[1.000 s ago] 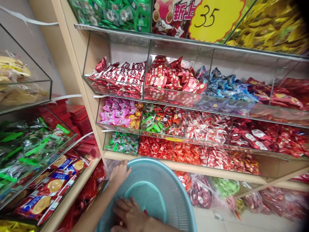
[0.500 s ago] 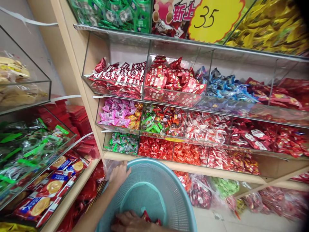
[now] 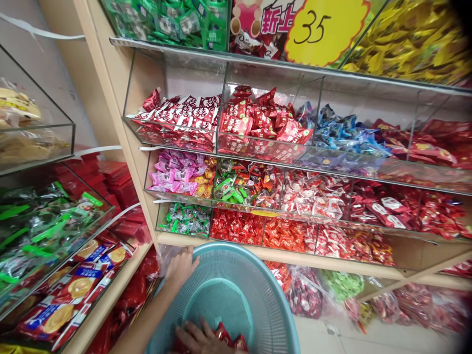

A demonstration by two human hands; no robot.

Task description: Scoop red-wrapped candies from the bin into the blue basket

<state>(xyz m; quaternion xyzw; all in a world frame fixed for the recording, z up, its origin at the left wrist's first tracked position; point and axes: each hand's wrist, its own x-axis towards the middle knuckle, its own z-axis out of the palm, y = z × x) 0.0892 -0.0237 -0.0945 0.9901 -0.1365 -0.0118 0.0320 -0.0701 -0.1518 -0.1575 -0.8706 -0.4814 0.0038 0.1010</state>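
Note:
A teal plastic basket [image 3: 275, 295] with slotted walls stands at the bottom centre, below the shelves. My left hand [image 3: 181, 268] is closed over its upper left rim, fingers hooked at the edge. Down inside the basket, my right hand [image 3: 201, 339] lies palm down with fingers apart, resting on red wrapped packets [image 3: 224, 335]. Part of those packets is hidden under the hand, and the frame's bottom edge cuts off the wrist. The rest of the basket floor shows bare teal plastic.
Wooden shelves with clear bins hold wrapped sweets, among them red-and-white packets [image 3: 184, 115] and blue packets [image 3: 346, 130]. A left-hand rack carries biscuit packs [image 3: 79, 285]. Bagged sweets [image 3: 304, 292] lie beneath the lowest shelf, right of the basket. A yellow price sign [image 3: 326, 32] hangs above.
Inside the basket, my right hand has shifted slightly and its fingers have spread, showing more of the red packets. My left hand stays on the rim.

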